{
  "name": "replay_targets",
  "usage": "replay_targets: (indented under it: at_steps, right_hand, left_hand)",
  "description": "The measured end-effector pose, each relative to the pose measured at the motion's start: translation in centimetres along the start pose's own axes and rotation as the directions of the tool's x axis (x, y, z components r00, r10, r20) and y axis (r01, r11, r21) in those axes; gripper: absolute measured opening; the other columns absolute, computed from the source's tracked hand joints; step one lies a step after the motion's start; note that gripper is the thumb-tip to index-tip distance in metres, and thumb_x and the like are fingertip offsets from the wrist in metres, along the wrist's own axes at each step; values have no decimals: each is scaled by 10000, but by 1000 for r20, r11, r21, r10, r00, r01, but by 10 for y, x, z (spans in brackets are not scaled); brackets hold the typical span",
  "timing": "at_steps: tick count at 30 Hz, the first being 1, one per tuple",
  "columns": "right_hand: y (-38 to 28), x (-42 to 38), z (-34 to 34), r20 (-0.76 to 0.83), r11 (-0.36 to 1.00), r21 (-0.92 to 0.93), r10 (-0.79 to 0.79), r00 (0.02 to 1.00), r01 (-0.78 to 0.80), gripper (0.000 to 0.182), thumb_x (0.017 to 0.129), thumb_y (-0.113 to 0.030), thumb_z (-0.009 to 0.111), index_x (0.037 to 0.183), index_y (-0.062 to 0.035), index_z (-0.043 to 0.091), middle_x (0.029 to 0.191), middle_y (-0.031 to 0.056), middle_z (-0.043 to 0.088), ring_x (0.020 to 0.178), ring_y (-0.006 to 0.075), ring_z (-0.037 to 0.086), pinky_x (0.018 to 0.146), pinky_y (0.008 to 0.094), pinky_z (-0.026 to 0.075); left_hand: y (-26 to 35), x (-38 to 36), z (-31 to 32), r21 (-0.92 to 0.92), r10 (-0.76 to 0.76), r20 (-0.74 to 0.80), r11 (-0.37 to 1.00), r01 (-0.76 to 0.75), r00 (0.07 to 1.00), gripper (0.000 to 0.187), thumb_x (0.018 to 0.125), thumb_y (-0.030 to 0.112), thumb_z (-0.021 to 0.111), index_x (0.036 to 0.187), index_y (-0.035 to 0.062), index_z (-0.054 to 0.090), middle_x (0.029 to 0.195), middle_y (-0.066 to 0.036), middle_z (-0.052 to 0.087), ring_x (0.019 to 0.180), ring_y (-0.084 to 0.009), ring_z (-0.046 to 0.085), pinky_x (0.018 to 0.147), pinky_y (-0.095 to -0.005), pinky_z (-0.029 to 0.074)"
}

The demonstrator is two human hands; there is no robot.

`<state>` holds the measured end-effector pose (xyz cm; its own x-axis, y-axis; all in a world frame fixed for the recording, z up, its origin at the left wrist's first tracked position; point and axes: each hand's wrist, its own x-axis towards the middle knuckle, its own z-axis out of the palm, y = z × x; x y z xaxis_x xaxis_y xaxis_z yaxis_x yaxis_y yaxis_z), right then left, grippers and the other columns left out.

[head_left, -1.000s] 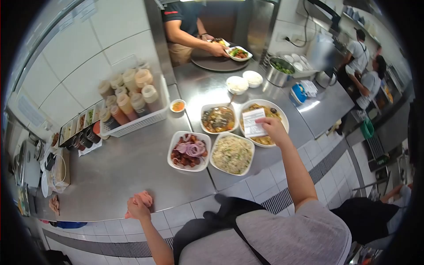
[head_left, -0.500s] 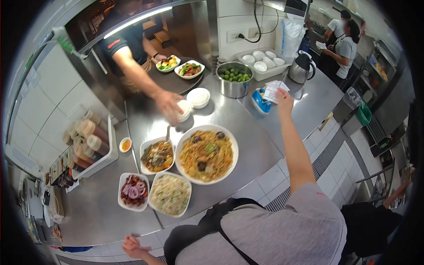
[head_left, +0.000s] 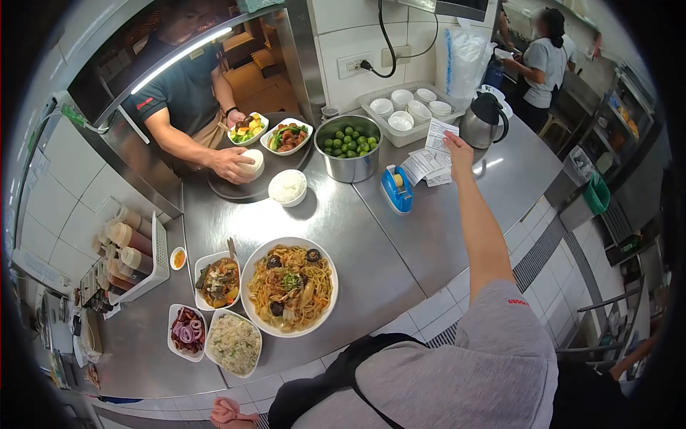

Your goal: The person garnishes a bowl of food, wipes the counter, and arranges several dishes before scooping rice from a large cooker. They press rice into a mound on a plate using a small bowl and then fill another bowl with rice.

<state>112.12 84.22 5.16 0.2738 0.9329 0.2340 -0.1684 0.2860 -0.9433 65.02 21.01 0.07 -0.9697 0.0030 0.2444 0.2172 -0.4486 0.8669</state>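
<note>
My right hand (head_left: 459,150) pinches a printed paper slip (head_left: 441,136), held above several other slips (head_left: 423,167) on the steel counter. Just left of these stands a blue tape dispenser (head_left: 396,187). Down at the counter's front edge, my left hand (head_left: 230,415) is curled closed, with nothing visible in it. The dishes nearest to it are a bowl of fried rice (head_left: 234,344), a dish of meat with onion rings (head_left: 187,332), a stew with a spoon (head_left: 218,282) and a big bowl of noodles (head_left: 289,286).
Across the pass, a co-worker's hand (head_left: 234,166) holds a white bowl (head_left: 251,163) over a round tray (head_left: 286,179) with two dishes. A rice bowl (head_left: 288,187), a pot of green citrus (head_left: 349,168), stacked bowls (head_left: 401,120), a steel jug (head_left: 482,123) and sauce bottles (head_left: 132,239) stand around.
The co-worker has drawn one white bowl from the counter back over the tray. My right hand has raised a slip off the pile. My view has shifted, and my left hand sits slightly lower.
</note>
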Motion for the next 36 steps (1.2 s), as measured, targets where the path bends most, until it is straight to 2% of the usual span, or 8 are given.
replay_targets:
  at_steps: [8,16,20,27,28,31,34,36]
  right_hand:
    - [54,9,-25,233,273,-915,-245,941,298,199,732,-219,606,833,-64,679,778,151,634,746,286,617,704,357,466]
    - [23,-69,38,216,363,-757,-646,732,543,524,699,-196,674,1177,-92,486,1083,184,488,1013,301,463,857,374,381]
    - [-11,-116,127,491,849,-379,-152,858,368,539,717,-168,644,1218,-84,462,762,110,591,668,206,556,650,329,447]
    - [-60,-164,322,842,134,-526,216,493,840,373,730,-120,464,1082,-22,538,862,216,606,811,342,590,711,422,470]
    - [-81,-190,345,901,221,-433,111,419,874,351,740,-154,490,1064,-35,551,864,211,607,809,341,590,712,420,470]
    - [-136,-298,375,968,444,-101,-162,191,890,292,755,-260,564,980,-78,605,848,181,617,767,339,594,702,416,474]
    - [-169,-386,410,997,517,64,-71,-31,854,245,767,-289,578,917,-99,621,705,131,619,673,322,594,665,406,471]
    - [-192,-444,435,989,576,147,-68,-132,804,244,770,-300,583,734,-65,640,617,145,591,618,309,586,598,404,453]
  left_hand:
    - [-11,-30,-3,104,-284,-118,949,297,951,295,837,264,343,669,40,434,689,-110,479,556,-171,443,462,-219,384]
    - [-12,-28,-43,197,-188,-617,903,381,764,365,878,340,347,762,23,486,646,-95,454,563,-205,467,492,-279,402]
    - [-25,31,-64,374,148,-299,927,-27,943,390,892,403,374,842,25,454,665,-78,466,501,-179,475,422,-254,399]
    - [-21,200,-48,555,228,140,788,-267,964,459,875,389,446,1147,34,341,919,-110,510,747,-197,530,697,-313,465]
    - [-30,226,-47,658,496,162,590,-468,853,497,870,388,468,1187,39,313,970,-127,503,784,-206,535,688,-326,469]
    - [-13,244,-12,152,141,43,978,-146,989,386,812,326,540,1064,39,483,938,-102,561,954,-254,520,858,-380,394]
    - [-67,331,-83,715,384,644,3,-699,661,331,856,340,458,956,54,590,997,-148,570,946,-329,528,843,-427,390]
    - [-32,308,-85,883,333,403,103,-458,853,367,868,349,407,832,50,616,901,-178,584,880,-340,540,779,-424,404]
